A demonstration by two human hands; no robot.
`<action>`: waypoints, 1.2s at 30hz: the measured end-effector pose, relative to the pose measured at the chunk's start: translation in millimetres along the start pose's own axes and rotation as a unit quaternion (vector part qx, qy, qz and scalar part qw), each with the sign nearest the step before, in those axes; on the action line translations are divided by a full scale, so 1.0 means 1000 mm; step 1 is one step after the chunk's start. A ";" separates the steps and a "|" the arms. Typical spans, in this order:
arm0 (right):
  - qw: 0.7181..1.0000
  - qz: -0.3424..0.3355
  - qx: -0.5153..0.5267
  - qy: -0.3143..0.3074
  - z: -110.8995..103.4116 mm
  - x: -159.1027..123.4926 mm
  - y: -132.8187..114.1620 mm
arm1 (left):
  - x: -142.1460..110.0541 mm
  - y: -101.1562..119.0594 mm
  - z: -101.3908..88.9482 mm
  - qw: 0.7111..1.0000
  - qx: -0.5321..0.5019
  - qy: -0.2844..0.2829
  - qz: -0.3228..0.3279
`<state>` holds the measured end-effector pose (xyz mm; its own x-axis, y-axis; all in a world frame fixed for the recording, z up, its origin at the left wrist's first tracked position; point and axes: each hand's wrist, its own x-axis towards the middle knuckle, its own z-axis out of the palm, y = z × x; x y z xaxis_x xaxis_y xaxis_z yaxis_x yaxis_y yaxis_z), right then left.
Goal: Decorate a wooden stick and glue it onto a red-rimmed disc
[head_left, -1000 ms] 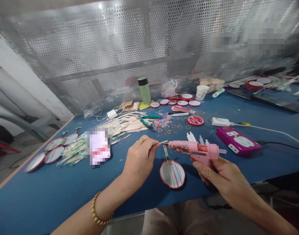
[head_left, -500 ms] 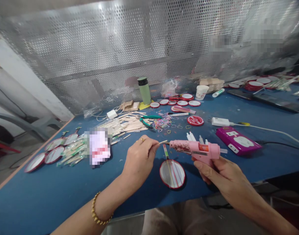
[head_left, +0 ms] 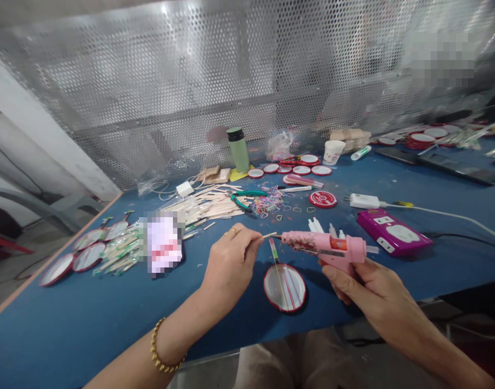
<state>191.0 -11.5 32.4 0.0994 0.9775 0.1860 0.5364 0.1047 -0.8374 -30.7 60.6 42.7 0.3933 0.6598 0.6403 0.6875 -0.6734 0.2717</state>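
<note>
My left hand (head_left: 230, 263) pinches a thin wooden stick (head_left: 269, 235) that points right, just above the blue table (head_left: 89, 319). My right hand (head_left: 363, 286) is wrapped round the grip of a pink glue gun (head_left: 326, 246), whose nozzle touches the stick's tip. Below them lies a round red-rimmed lid (head_left: 285, 287) with rubber bands stretched across it and a coloured stick at its top edge.
A pile of wooden sticks (head_left: 209, 205), green pliers (head_left: 247, 197), loose rubber bands (head_left: 272, 202), a green bottle (head_left: 239, 149), a paper cup (head_left: 334, 152) and more red lids (head_left: 308, 167) lie behind. A purple power strip (head_left: 393, 232) sits at right, finished lids (head_left: 85, 251) at left.
The glue gun and my right hand have drifted slightly to the right and down. My left hand and the stick have stayed in place.
</note>
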 end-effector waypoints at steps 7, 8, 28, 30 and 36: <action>1.000 -0.008 0.003 -0.001 0.000 0.001 -0.001 | 0.000 0.001 0.000 1.000 -0.005 0.004 -0.001; 1.000 -0.011 0.003 -0.001 0.000 0.001 -0.002 | 0.000 0.001 0.000 1.000 -0.005 0.004 0.000; 0.983 -0.036 -0.075 0.161 -0.035 0.009 0.008 | 0.002 -0.002 -0.002 1.000 -0.010 -0.004 -0.009; 0.978 -0.067 -0.114 0.159 -0.047 0.021 0.012 | 0.001 -0.001 -0.002 1.000 -0.008 -0.006 -0.008; 0.915 -0.124 -0.363 0.127 -0.049 0.067 0.038 | 0.001 -0.001 0.000 1.000 -0.005 -0.017 -0.018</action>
<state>259.0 49.1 37.8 0.0415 0.8571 0.5134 0.9749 0.0777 -0.2085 -31.2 61.7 43.4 0.3883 0.6950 0.6052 0.6956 -0.6518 0.3021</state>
